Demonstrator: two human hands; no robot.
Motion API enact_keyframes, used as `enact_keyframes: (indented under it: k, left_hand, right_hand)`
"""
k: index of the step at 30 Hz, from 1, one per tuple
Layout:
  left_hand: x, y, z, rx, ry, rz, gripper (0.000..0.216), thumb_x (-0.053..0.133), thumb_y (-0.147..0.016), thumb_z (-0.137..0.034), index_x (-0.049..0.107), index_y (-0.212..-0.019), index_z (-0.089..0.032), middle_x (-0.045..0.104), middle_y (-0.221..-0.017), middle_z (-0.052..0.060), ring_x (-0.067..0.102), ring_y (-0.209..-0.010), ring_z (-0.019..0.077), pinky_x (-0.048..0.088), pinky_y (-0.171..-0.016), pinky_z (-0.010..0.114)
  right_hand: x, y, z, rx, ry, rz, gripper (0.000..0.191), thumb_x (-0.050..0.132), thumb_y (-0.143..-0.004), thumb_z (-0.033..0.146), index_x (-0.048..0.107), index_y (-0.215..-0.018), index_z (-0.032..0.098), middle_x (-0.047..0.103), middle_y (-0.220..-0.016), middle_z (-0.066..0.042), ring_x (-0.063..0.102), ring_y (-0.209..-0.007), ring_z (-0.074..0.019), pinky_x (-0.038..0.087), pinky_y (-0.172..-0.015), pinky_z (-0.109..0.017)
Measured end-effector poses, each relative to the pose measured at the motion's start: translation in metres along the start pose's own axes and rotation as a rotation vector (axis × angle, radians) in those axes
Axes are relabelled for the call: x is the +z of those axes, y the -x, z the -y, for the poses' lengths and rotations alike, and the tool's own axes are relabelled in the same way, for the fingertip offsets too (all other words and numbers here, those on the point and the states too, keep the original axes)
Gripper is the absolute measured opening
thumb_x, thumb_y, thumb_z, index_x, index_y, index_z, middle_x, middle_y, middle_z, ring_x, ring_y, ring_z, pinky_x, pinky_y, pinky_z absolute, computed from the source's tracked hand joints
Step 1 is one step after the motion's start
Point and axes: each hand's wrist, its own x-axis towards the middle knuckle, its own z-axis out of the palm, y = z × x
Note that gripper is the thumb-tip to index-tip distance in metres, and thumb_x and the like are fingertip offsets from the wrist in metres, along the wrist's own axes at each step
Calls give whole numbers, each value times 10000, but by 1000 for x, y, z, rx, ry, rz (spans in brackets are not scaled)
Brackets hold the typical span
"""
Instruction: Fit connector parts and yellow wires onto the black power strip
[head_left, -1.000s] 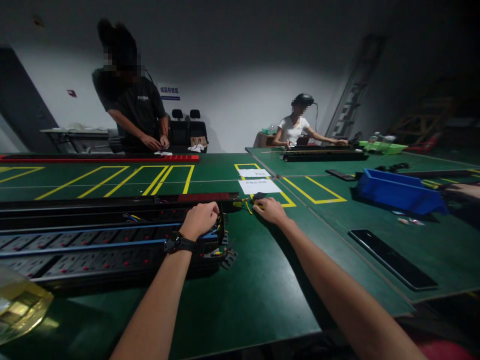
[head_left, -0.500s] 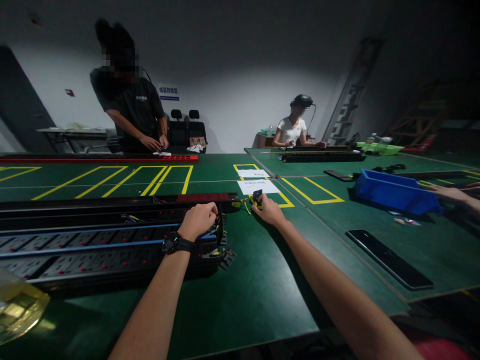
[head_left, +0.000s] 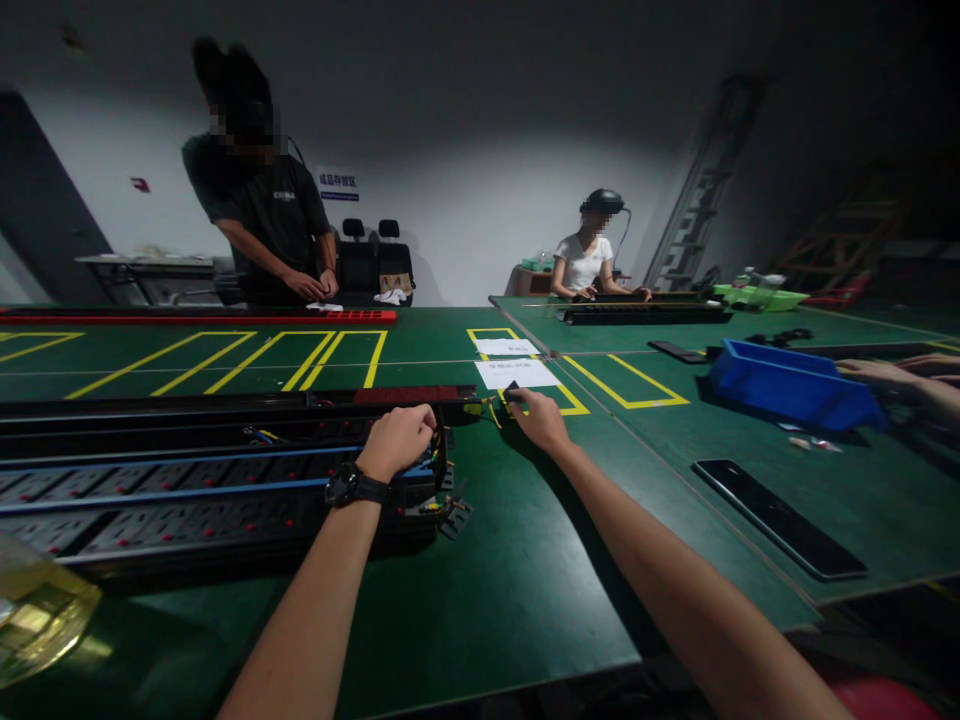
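My left hand (head_left: pixel 399 440), with a black watch on its wrist, rests over the right end of the long black power strips (head_left: pixel 247 470). Its fingers curl down around the end of one strip, and the fingertips are partly hidden. Between the thumb and fingers of my right hand (head_left: pixel 541 420) is a small black end piece (head_left: pixel 512 391). Yellow wires (head_left: pixel 495 412) run between the open strip end and that piece. Loose black end plates (head_left: pixel 454 518) with short wires hang from the nearer strips, which show rows of sockets and red dots.
White paper labels (head_left: pixel 517 374) lie beyond my right hand. To the right are a blue bin (head_left: pixel 795 385) and a phone (head_left: pixel 776 515). A clear container with yellowish contents (head_left: pixel 41 615) sits at the near left. Two people work across the table; another person's hands (head_left: pixel 892 375) show at the right.
My right hand has tilted the small black end piece lower, toward the strip end. My left hand stays in place. At the right edge, the other person's hands have shifted left.
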Motion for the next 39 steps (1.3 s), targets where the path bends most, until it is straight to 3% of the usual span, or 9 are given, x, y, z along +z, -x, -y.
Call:
enact_keyframes:
  k: [3, 7, 9, 20, 39]
  left_hand:
    - [1, 0, 1, -1, 12, -1, 309, 482, -955, -215, 759, -1067, -294, 810, -1081, 55, 753, -1016, 274, 552, -868, 358]
    - [2, -1, 2, 6, 20, -7, 304, 481, -949, -208, 756, -1057, -283, 809, -1077, 62, 752, -1012, 274, 544, -846, 355]
    - [2, -1, 2, 9, 20, -11, 300, 483, -950, -210, 754, -1056, -282, 808, -1076, 61, 752, -1010, 272, 543, -838, 351]
    - [4, -2, 4, 7, 8, -14, 296, 490, -953, -216, 758, -1059, -282, 811, -1071, 53, 755, -1004, 269, 540, -829, 338]
    - [3, -2, 3, -5, 14, -3, 300, 486, -957, -215, 759, -1062, -282, 812, -1090, 57, 750, -1024, 280, 537, -841, 355]
  right_hand:
    - [3, -1, 8, -16, -36, 18, 404, 573, -983, 212, 696, -1367, 223, 801, -1133, -112, 745, -1019, -285, 537, -933, -378]
    - [9, -3, 20, -13, -169, 27, 613, 533, -980, 174, 481, -1590, 210, 820, -1009, -60, 752, -899, -254, 536, -851, -337]
    - [12, -4, 24, -14, -190, 26, 627, 520, -985, 175, 453, -1608, 190, 821, -967, -56, 752, -889, -248, 533, -839, -325]
    - [18, -8, 17, 48, -233, -50, 521, 534, -954, 200, 613, -1465, 138, 835, -957, -94, 764, -918, -264, 547, -870, -344]
    - [18, -8, 15, 36, -303, -87, 444, 565, -909, 211, 697, -1326, 133, 820, -848, -79, 732, -740, -223, 528, -765, -305]
